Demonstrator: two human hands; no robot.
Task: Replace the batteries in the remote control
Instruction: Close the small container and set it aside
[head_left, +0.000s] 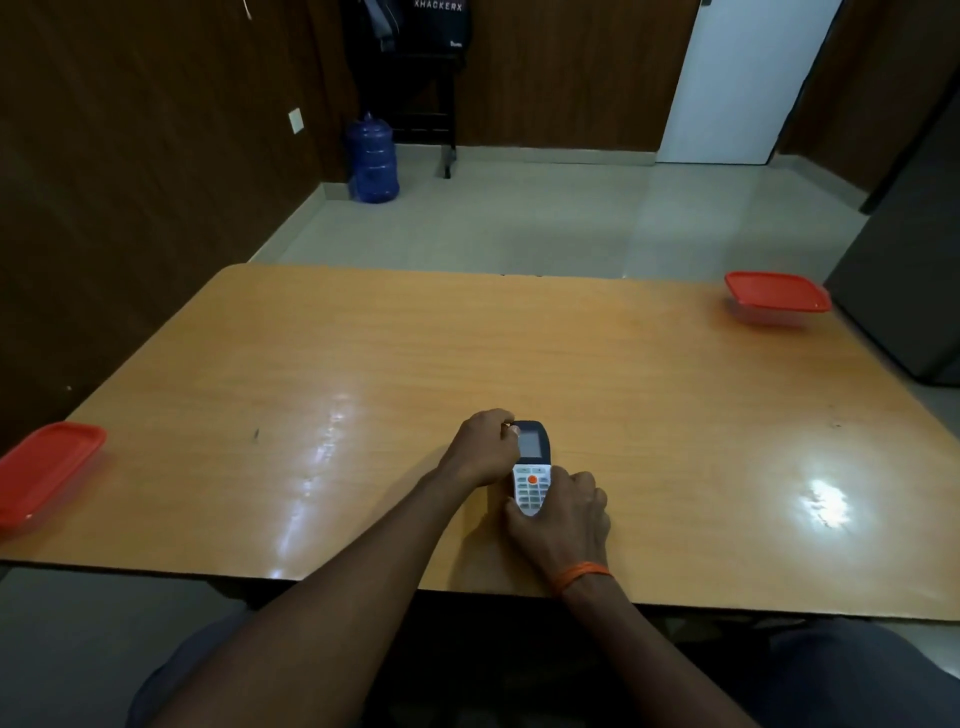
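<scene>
Grips closed on one thing: the left grip (483, 449) and the right grip (563, 512) both hold the white and dark-blue plastic remote control (532, 467) at 6 o'clock on the glossy orange-brown wooden worktop (363, 364).
Beyond the worktop's far edge a white door (737, 78) stands at 1 o'clock and a blue plastic water jug (373, 161) sits on the floor at 11 o'clock. One red-lidded clear plastic box (776, 293) lies at the worktop's 2 o'clock corner and another red-lidded box (47, 467) at its 9 o'clock edge. The remote control faces up, its screen end toward 12 o'clock. The left grip's fingers curl onto that dark screen end from 9 o'clock. The right grip wraps the white keypad end from 5 o'clock, with an orange band (579, 571) on its wrist.
</scene>
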